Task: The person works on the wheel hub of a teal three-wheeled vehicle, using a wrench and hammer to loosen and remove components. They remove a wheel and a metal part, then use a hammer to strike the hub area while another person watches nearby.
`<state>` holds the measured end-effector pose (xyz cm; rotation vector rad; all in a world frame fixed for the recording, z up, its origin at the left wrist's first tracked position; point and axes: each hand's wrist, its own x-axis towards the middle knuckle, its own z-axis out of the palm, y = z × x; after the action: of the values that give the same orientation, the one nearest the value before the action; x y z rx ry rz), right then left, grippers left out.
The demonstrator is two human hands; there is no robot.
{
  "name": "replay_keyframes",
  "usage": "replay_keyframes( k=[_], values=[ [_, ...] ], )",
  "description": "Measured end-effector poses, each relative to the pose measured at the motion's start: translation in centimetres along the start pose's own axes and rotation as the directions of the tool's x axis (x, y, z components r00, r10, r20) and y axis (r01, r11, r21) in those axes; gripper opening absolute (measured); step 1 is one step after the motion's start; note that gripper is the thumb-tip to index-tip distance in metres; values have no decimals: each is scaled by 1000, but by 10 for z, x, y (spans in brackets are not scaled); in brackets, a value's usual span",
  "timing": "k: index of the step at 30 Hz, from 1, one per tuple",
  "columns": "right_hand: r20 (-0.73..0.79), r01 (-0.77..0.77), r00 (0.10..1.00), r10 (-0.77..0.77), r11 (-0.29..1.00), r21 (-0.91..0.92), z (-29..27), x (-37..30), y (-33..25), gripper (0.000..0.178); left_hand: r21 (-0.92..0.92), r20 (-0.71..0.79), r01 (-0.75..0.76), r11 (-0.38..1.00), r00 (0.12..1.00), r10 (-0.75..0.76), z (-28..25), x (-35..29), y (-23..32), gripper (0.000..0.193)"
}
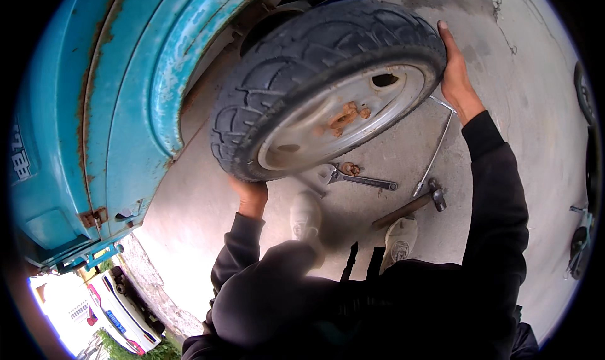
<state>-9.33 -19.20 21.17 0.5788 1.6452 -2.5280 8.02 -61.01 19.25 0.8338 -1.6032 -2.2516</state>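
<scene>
A wheel (329, 95) is held at a tilt beside the wheel arch of a blue-green vehicle (129, 101), its pale, rusty-centred rim (391, 104) turned toward the wearer's body. Whether the floor (195, 212) is touched by its lower edge cannot be told.

The tyre is clamped between two hands set on opposite sides, probably so that the weight is shared and tipping is checked. By the right hand (458, 76), the right side of the tread is gripped, with the fingers laid upward along it. By the left hand (249, 193), the lower left edge is held from beneath, seemingly as a support; its fingers are hidden.

Below the rim, an adjustable wrench (365, 183) is laid beside some rusty pieces (350, 168). To its right, a long metal bar (435, 150) and a hammer (413, 205) are left on the floor, presumably within reach while both hands are occupied. The shoes (401, 237) are planted apart, likely for balance. Farther off, a white car (123, 313) is seen outside at the lower left.
</scene>
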Motion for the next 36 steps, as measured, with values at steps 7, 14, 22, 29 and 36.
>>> replay_keyframes(
  k=[7, 14, 22, 29, 36],
  values=[
    [522, 696, 713, -469, 560, -448, 37, -63, -49, 67, 400, 461, -497, 770, 835, 299, 39, -34, 93, 94],
    [764, 928, 254, -593, -75, -366, 87, -165, -22, 92, 16, 109, -313, 950, 944, 310, -63, -37, 57, 69],
    [935, 925, -48, -352, -368, -91, 227, -264, 19, 39, 793, -129, -117, 598, 927, 352, -168, -108, 105, 53],
    [927, 982, 6, -374, -175, -77, 315, -284, 24, 42, 412, 141, -554, 723, 823, 550, -89, -133, 165, 91],
    [833, 955, -255, -490, -266, 135, 266, -260, 36, 52, 816, 312, -574, -64, 345, 885, -90, -97, 128, 71]
  ],
)
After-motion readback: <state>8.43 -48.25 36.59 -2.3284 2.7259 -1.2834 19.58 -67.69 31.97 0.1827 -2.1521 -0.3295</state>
